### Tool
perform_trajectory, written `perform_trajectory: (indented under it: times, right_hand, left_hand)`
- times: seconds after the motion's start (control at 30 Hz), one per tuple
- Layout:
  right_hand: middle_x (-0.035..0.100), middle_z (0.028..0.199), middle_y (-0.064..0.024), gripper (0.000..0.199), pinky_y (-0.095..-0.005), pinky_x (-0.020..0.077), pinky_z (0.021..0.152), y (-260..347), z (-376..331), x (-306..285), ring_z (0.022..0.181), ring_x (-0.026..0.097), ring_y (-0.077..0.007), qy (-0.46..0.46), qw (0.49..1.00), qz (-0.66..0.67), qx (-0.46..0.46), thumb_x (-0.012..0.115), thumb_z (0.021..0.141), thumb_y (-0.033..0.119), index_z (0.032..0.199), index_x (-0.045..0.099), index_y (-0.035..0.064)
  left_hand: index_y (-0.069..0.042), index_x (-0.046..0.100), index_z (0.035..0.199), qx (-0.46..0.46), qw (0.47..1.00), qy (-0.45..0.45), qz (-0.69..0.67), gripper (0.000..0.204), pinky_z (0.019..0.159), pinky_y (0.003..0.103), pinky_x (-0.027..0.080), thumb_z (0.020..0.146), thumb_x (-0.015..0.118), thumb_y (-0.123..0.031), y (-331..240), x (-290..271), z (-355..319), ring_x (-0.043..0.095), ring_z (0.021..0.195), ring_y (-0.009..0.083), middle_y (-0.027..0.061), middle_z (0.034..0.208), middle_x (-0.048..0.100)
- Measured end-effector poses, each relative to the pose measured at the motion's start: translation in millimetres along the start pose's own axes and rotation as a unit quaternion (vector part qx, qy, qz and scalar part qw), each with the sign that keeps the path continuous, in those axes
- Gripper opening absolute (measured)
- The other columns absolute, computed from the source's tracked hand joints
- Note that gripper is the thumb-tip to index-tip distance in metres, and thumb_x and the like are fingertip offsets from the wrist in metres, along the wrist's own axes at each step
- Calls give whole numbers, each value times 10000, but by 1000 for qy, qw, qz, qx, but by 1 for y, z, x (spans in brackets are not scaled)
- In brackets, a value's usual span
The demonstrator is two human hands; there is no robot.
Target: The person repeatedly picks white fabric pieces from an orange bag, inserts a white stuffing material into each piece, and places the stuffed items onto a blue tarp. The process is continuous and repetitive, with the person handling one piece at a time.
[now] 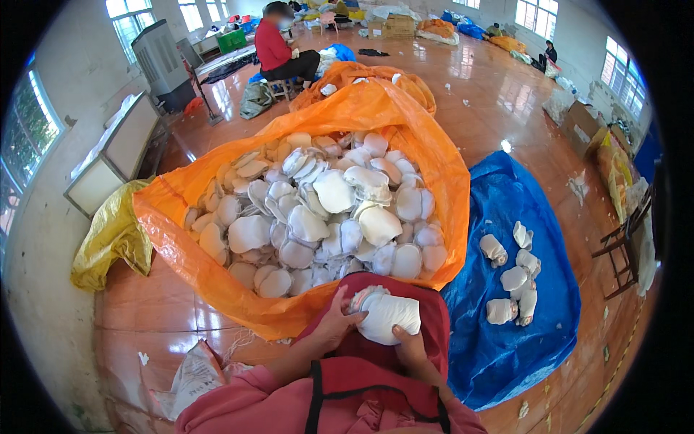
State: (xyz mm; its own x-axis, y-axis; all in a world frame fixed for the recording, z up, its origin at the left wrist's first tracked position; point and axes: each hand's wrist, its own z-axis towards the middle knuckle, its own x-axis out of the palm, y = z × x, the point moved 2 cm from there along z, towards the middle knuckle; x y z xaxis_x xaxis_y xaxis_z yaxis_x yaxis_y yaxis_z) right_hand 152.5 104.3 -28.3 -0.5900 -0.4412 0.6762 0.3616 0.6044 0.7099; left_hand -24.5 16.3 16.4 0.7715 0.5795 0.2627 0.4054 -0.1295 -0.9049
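Observation:
Above my lap, a thick bundle of white fabric pads [391, 319] is held between my two hands. My left hand [337, 322] grips its left end, where layered edges show, with the fingers against the side. At the lower right edge my right hand [410, 347] holds it, thumb on the white face and the other fingers mostly hidden beneath. Directly ahead, a large orange sack [181, 264] lies wide open. It is heaped with loose white pads [334, 191], rounded and thin, some slightly cream.
To my right a blue sheet [499, 369] bears several bundled white pads [500, 311]. A yellow sack [116, 235] lies at left by a cabinet [119, 152]. A person in red [271, 47] sits beyond the orange sack. A wooden chair [623, 249] stands far right.

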Motion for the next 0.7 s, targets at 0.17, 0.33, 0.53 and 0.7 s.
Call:
perform_trajectory:
  times: [0.17,0.33,0.53,0.7]
  right_hand:
    - [569,1279,-97,705,-413,412,1035,41,-21,-7,1207,531,-258,102,990,-77,68,764,779,182,1378,425,28]
    - [628,1170,-63,546,-369,463,964,54,-25,-4,1093,581,-185,98,982,-145,75,750,825,228,1292,538,41]
    - [668,1050,-72,321,-315,510,844,31,-61,12,971,615,-145,-150,981,-119,29,595,965,232,1185,614,0]
    - [663,1013,-49,351,-319,505,845,30,-51,-2,948,614,-137,-148,971,-185,-47,623,950,266,1187,611,8]
  left_hand:
    - [-63,356,1450,205,830,376,357,850,1090,365,335,717,779,-140,-70,9,8,361,1338,247,140,1405,398]
    - [-42,496,1282,-3,846,398,355,645,809,304,525,712,787,-121,-67,31,-13,599,965,161,57,1112,599]
    - [-35,477,1308,-39,884,303,354,636,835,316,516,759,784,-134,-11,5,-34,627,983,166,117,1121,638]
    - [-10,385,1382,-32,927,300,225,697,779,297,547,801,759,-105,-28,26,-35,612,1020,205,135,1233,563]
